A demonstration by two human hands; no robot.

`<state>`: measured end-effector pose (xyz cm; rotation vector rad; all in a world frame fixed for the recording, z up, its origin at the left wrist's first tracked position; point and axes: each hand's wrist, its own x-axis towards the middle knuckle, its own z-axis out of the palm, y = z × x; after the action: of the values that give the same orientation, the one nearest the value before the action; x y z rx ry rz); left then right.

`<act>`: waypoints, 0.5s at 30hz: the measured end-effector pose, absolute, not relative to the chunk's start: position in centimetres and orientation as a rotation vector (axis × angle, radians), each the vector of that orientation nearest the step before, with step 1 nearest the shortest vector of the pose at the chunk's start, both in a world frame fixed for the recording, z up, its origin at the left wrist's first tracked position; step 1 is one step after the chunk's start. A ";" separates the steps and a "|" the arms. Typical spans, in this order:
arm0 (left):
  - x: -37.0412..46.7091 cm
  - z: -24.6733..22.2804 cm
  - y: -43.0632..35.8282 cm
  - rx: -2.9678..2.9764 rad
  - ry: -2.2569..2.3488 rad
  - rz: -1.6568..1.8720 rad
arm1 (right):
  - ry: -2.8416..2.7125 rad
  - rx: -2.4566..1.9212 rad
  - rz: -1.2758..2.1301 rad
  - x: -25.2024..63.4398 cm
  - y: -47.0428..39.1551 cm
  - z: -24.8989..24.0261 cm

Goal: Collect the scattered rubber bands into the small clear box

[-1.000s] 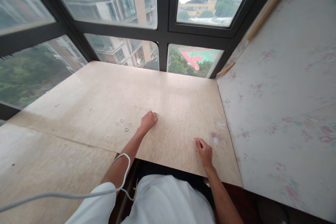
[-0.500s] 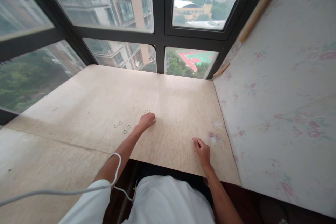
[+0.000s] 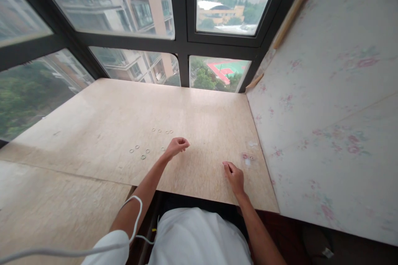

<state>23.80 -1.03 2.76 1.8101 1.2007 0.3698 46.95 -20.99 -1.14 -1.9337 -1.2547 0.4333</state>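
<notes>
Over the pale tabletop (image 3: 205, 124), my left hand (image 3: 177, 146) is closed in a pinch, fingertips pointing right. Whatever it may hold is too small to make out. One thin ring (image 3: 163, 149) lies right beside its wrist. Farther left are several more small rings: a loose row with a ring (image 3: 159, 131) in it behind the hand, and a nearer cluster that includes a greenish ring (image 3: 143, 157). My right hand (image 3: 235, 177) rests low near the front edge, thumb and fingers pressed together. Any object between those fingertips is hidden from view.
A small clear packet (image 3: 248, 157) with reddish items lies right of my right hand, with another clear piece (image 3: 252, 144) behind it. A flowered wall (image 3: 311, 132) bounds the right side, dark-framed windows the back. A white cable (image 3: 139, 211) loops around my left forearm.
My left hand has shifted right, away from the rings, and a ring near its wrist has come into view. My right hand has hardly moved. The whole view has turned slightly.
</notes>
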 end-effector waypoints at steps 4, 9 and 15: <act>25.5 3.5 -3.8 1.247 0.943 0.680 | -1.252 -1.923 0.443 46.9 -21.0 -1.0; 27.7 5.1 -6.4 0.969 0.807 0.765 | -1.251 -1.913 0.444 46.9 -21.1 -1.0; 30.7 6.2 -7.9 0.888 0.708 0.786 | -1.282 -1.892 0.423 47.2 -21.0 -1.5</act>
<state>30.70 -7.87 6.24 0.8884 0.7079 0.7862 47.18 -21.00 -1.49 -1.8922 -1.2819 0.4225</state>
